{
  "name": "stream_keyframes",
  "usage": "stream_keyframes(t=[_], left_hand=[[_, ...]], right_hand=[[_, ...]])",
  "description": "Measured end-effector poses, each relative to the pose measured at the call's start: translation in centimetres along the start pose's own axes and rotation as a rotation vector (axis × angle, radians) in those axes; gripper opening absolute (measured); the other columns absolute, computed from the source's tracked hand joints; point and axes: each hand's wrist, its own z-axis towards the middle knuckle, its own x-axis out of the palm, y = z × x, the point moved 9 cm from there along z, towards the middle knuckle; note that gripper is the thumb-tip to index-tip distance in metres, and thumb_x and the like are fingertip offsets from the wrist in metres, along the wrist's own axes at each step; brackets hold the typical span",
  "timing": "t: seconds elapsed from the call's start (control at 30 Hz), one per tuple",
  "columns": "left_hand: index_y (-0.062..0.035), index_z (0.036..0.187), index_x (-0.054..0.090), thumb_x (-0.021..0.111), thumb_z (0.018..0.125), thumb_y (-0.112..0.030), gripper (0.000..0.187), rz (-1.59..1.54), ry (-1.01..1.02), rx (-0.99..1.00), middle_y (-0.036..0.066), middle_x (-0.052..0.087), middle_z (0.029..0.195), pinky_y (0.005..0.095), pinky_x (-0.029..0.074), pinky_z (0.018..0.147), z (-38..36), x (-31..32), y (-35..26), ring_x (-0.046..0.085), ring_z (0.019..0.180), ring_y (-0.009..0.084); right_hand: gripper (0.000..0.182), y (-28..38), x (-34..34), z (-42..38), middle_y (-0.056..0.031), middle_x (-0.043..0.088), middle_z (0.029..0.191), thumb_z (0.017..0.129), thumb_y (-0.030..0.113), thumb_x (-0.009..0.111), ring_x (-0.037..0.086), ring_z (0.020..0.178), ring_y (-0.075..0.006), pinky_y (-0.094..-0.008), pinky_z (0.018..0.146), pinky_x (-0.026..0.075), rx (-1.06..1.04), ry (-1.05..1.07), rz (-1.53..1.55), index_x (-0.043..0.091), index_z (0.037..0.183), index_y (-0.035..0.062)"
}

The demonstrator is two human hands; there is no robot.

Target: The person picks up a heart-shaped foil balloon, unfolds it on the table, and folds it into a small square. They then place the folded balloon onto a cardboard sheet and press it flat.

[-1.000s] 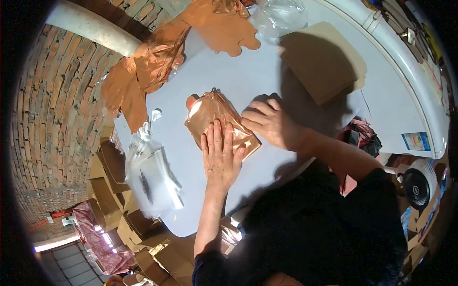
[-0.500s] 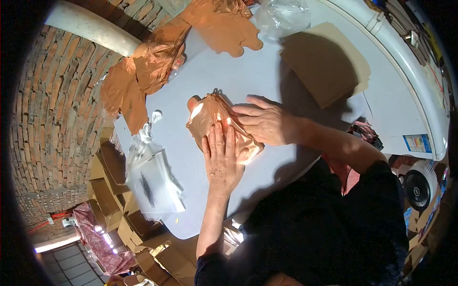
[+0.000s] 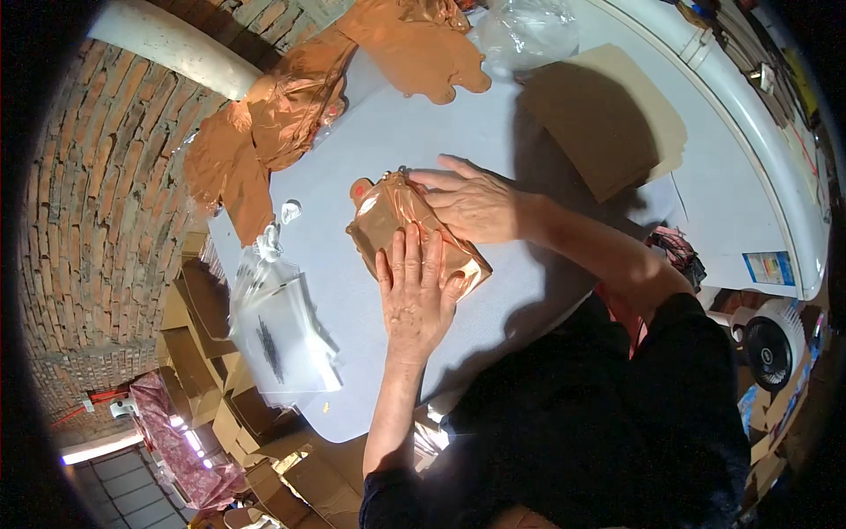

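A copper-coloured foil balloon point(image 3: 383, 222), folded into a flat, creased packet, lies on the white table. A small rounded tab with a red spot sticks out at its upper left corner. My left hand point(image 3: 416, 304) rests flat over the lower middle of the foil, its fingers stretched out and slightly apart. Along the packet's upper right edge lies my right hand point(image 3: 476, 207), palm down, with fingers extended and touching the foil. Neither hand grasps anything. The foil beneath both palms is hidden.
More flat copper foil balloons point(image 3: 286, 110) lie along the far left edge of the table point(image 3: 370, 388). Brown card sheets point(image 3: 608, 115) and a clear plastic bag point(image 3: 529, 31) sit at the back right. Clear plastic sleeves point(image 3: 286, 344) lie at left, near cardboard boxes point(image 3: 189, 370).
My right hand has slid up and left along the foil's edge. The packet looks flatter and narrower, with a straighter right edge. My left hand has stayed nearly in place.
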Motion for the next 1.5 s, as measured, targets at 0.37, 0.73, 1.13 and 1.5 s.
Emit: stream_keyframes(t=[0.37, 0.73, 1.13, 1.5], left_hand=[[-0.0214, 0.164, 0.042, 0.044, 0.108, -0.057, 0.066, -0.006, -0.013, 0.009, 0.013, 0.029, 0.174, 0.0603, 0.015, 0.13, -0.1, 0.0, 0.0, 0.023, 0.161, 0.0364], [-0.0221, 0.163, 0.044, 0.051, 0.106, -0.054, 0.066, 0.014, 0.003, -0.003, 0.013, 0.03, 0.173, 0.0584, 0.014, 0.131, 0.0, -0.1, -0.1, 0.022, 0.162, 0.0332], [-0.0152, 0.164, 0.04, 0.047, 0.109, -0.052, 0.067, -0.01, -0.042, 0.027, 0.014, 0.032, 0.172, 0.0603, 0.016, 0.129, -0.1, -0.5, -0.3, 0.025, 0.16, 0.0362], [-0.0127, 0.165, 0.038, 0.045, 0.109, -0.054, 0.07, 0.019, -0.062, 0.033, 0.015, 0.03, 0.173, 0.0599, 0.014, 0.13, -0.2, -0.7, -0.5, 0.023, 0.161, 0.0374]], right_hand=[[0.05, -1.8, 0.5, 4.1, -0.0005, 0.048, 0.161, 0.101, 0.027, 0.053, 0.025, 0.159, -0.0245, -0.0546, 0.129, 0.021, 0.061, 0.063, -0.092, 0.06, 0.149, 0.0154], [0.051, -4.7, 2.0, 7.3, -0.0047, 0.038, 0.169, 0.107, 0.034, 0.046, 0.028, 0.159, -0.0259, -0.059, 0.129, 0.02, 0.139, -0.066, -0.034, 0.05, 0.157, 0.0229], [0.023, -2.3, -6.4, 0.7, -0.0056, 0.068, 0.095, 0.096, 0.031, 0.069, 0.063, 0.099, -0.0284, -0.0425, 0.093, 0.047, 0.384, -0.469, 0.18, 0.073, 0.094, 0.0081], [0.034, -4.2, -1.3, 3.2, -0.0141, 0.074, 0.097, 0.095, 0.036, 0.063, 0.067, 0.105, -0.0386, -0.0524, 0.093, 0.051, 0.573, -0.061, 0.283, 0.075, 0.092, 0.0047]])
